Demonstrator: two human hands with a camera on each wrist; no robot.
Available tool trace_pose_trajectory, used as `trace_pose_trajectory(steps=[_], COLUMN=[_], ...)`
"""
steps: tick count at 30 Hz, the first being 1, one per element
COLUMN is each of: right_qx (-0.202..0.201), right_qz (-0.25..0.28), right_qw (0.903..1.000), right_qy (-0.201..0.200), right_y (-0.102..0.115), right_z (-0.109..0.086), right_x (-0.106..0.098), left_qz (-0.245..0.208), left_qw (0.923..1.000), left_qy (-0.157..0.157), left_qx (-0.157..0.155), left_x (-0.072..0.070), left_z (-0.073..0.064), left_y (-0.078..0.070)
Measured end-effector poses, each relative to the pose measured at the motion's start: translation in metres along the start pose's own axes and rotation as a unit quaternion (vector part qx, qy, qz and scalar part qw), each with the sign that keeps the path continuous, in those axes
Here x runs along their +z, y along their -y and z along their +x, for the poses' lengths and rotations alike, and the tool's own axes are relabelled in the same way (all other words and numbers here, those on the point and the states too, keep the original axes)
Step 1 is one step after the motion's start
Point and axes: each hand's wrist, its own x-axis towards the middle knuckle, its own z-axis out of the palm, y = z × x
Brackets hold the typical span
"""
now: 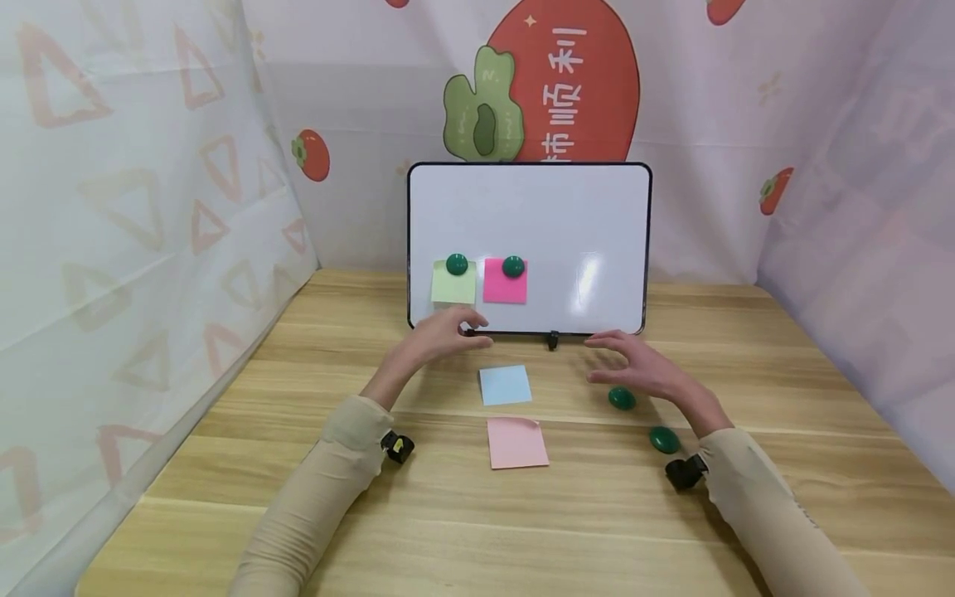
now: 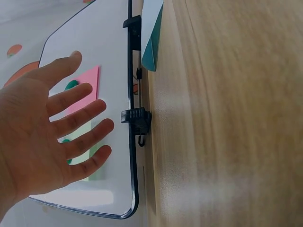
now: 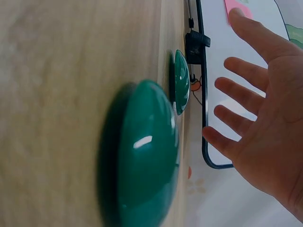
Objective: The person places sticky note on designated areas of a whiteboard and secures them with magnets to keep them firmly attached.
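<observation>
My left hand (image 1: 445, 333) hovers by the lower left edge of a small whiteboard (image 1: 567, 207), its fingers spread and holding nothing in the left wrist view. On the board, round green magnets sit over a light green sticky note (image 1: 453, 286) and a bright pink sticky note (image 1: 506, 286). Between the hands, a blue sticky note (image 1: 505, 385) lies on the table, with a pale pink sticky note (image 1: 517, 444) nearer to me. My right hand (image 1: 634, 362), also empty with fingers apart, is just above a green magnet (image 1: 622, 399). A second green magnet (image 3: 149, 156) lies closer to me.
The whiteboard stands at the back of the wooden table (image 1: 418, 531) on black clip feet (image 1: 553, 340). Behind and beside it hang printed cloth curtains (image 1: 358, 91). A small black camera is strapped to each wrist.
</observation>
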Motion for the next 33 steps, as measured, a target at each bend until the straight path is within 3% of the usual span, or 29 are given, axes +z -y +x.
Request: trace_pose_trajectory(steps=[4,9,15,25,33], right_qx=[-0.010,-0.024,-0.012,-0.016,-0.023], right_qz=[0.008,0.002,-0.003,0.008,0.028], right_qw=[0.9997,0.9988,0.9980,0.9952,0.9913], right_qy=[0.023,0.042,0.061,0.096,0.127], right_y=[-0.003,-0.005,-0.008,-0.018,-0.023], right_z=[-0.001,-0.003,-0.008,-0.015,-0.016], right_x=[0.000,-0.002,-0.004,-0.008,-0.011], left_qz=[0.008,0.015,0.023,0.040,0.061], left_qw=[0.9999,0.9991,0.9978,0.9914,0.9880], left_qy=[0.015,0.038,0.057,0.124,0.141], left_qx=[-0.004,0.015,0.025,-0.007,0.017], left_x=[0.002,0.006,0.011,0.015,0.014], left_z=[0.000,0.002,0.004,0.003,0.001], left_y=[0.000,0.001,0.002,0.000,0.002])
